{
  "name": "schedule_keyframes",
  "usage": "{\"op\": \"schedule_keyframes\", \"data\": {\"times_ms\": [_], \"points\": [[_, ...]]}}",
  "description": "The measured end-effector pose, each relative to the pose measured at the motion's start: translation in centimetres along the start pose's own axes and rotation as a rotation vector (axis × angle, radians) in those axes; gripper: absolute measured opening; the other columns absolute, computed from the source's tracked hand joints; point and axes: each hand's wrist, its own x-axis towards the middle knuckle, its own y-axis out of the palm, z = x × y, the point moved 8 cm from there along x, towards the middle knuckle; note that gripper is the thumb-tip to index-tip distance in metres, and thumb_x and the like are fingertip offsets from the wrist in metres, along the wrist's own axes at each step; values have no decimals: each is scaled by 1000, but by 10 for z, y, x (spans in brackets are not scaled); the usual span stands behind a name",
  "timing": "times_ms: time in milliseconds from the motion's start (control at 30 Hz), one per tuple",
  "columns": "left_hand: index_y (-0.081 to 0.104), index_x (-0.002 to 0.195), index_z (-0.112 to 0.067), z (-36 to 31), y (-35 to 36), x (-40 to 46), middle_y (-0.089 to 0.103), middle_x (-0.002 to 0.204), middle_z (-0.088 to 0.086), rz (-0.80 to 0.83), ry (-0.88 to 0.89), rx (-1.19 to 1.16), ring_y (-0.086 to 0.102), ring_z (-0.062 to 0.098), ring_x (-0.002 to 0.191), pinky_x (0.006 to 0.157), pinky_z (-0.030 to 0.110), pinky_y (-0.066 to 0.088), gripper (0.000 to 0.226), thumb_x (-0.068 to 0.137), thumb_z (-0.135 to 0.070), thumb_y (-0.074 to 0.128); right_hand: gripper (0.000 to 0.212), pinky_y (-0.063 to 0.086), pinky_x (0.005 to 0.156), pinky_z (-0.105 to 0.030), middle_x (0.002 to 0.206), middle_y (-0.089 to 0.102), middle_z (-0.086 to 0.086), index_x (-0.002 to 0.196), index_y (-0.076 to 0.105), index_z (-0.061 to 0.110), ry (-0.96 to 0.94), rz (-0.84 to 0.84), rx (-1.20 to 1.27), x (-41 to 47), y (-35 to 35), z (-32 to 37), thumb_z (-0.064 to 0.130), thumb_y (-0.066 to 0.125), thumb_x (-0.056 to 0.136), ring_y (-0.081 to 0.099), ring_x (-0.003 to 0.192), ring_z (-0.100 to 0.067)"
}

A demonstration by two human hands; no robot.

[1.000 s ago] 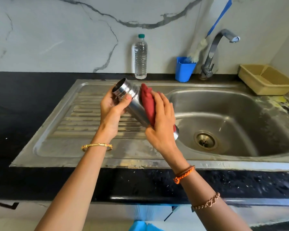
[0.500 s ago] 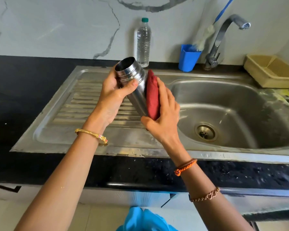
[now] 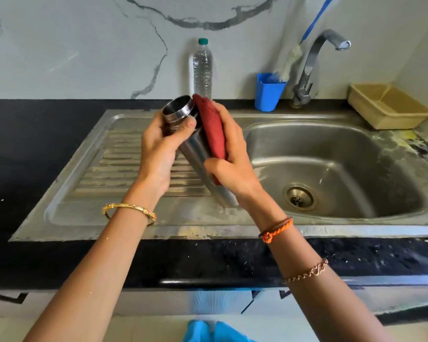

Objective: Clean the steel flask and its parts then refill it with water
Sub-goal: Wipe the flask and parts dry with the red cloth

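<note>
The steel flask [image 3: 195, 154] is held tilted above the sink's draining board, its open mouth up and to the left, its base down to the right. My left hand [image 3: 158, 149] grips its neck just below the rim, thumb across the front. My right hand [image 3: 232, 159] wraps a red cloth [image 3: 211, 127] round the flask's body and presses it against the steel. The flask has no cap on; no cap is in view.
A steel sink [image 3: 331, 218] with a basin and drain [image 3: 299, 196] lies to the right, a tap [image 3: 311, 67] behind it. A water bottle [image 3: 202, 67], a blue cup [image 3: 267, 91] with a brush and a beige tray [image 3: 388, 107] stand along the back.
The red cloth has slid up the flask's body toward the neck, and the flask's base now shows again below my right hand. The camera has shifted slightly.
</note>
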Motion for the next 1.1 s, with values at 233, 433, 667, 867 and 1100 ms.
{"op": "schedule_keyframes", "data": {"times_ms": [233,433,667,867,1100], "points": [[54,100,-11,-1,4,-8,63,85,-5,-8,-10,-48,60,6,81,74,21,45,42,62,-24,64,86,44,96,-47,124,46,2,122,43,57,390,-49,80,-33,-6,-82,16,47,46,47,114,-31],[59,95,-21,-5,20,-8,68,88,-9,-67,26,-40,64,7,89,81,22,49,78,37,-68,80,58,34,106,-48,134,46,6,132,38,47,63,-76,240,-1,-7,-1,47,44,74,42,124,-16],[59,80,-18,-1,-4,-9,67,66,-14,-158,24,-101,63,2,69,68,22,50,45,42,-29,79,53,41,99,-45,120,59,9,121,51,49,336,-311,-22,-35,-8,-92,64,20,81,52,111,-14],[58,98,-11,4,6,-10,68,81,-7,-83,38,-161,63,7,80,71,23,50,53,48,-20,72,40,40,97,-42,120,60,5,123,56,35,56,-384,15,-4,-7,-8,45,35,91,51,109,-14],[47,99,-18,13,-22,-13,58,89,-4,-166,2,-180,61,4,79,70,23,49,37,67,-11,64,55,30,103,-43,129,52,3,127,50,40,118,-383,-185,-7,-4,-44,60,21,84,42,120,-20]]}}
